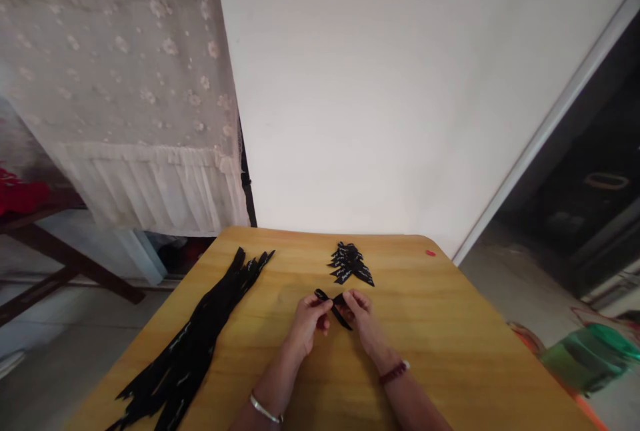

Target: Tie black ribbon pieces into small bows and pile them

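Between my two hands is a black ribbon bow (pixel 342 316) with pale lettering, one tail hanging down toward the table. My left hand (pixel 311 319) pinches its left side, fingers closed. On the other side my right hand (pixel 359 311) grips the right loop between thumb and fingers. Just beyond the hands lies a stack of finished-looking black bows (pixel 350 261), overlapping in a row, with white script on their tails. Long loose black ribbon strips (pixel 197 331) are heaped to the left of my left hand.
The wooden table (pixel 430 351) stands against a white wall panel (pixel 360 97). A small red object (pixel 431 253) lies near its far right corner. Lace curtain (pixel 150 97) hangs at the left. A green translucent container (pixel 587 357) is on the floor at the right.
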A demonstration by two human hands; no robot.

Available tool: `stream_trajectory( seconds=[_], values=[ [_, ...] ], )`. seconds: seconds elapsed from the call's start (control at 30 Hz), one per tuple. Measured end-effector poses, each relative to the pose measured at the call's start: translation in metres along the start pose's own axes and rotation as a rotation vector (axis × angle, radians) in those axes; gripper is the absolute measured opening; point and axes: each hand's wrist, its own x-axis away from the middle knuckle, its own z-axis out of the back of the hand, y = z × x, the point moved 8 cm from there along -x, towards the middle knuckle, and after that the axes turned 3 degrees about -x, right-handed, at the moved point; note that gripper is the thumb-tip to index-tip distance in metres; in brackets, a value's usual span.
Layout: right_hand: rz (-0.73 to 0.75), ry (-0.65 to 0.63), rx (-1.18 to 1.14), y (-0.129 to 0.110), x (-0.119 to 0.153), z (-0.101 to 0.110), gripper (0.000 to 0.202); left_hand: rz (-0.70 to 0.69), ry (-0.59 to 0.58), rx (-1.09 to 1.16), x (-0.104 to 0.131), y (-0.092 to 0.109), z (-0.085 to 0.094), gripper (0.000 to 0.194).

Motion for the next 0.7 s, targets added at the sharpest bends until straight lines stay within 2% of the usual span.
stream_trajectory(
  seconds=[0.1, 0.27, 0.4, 0.5, 0.7],
  values=[
    [-0.029, 0.047, -0.026, 0.005, -0.002, 0.006, 0.039, -0.003, 0.051, 0.018, 0.0, 0.003, 0.005, 0.027],
    [-0.064, -0.004, -0.015, 0.009, -0.002, 0.003, 0.041, -0.018, 0.083, 0.018, -0.001, 0.004, 0.008, 0.028],
    [-0.082, -0.127, 0.004, 0.006, 0.004, -0.011, 0.038, -0.039, 0.099, -0.002, -0.001, 0.004, 0.008, 0.028],
    [-0.02, -0.235, 0.092, -0.005, 0.008, -0.022, 0.032, -0.057, 0.088, 0.004, 0.0, 0.005, 0.007, 0.028],
    [-0.001, -0.267, 0.191, -0.011, 0.009, -0.025, 0.028, -0.051, 0.07, 0.021, 0.001, 0.007, 0.005, 0.024]
  ],
)
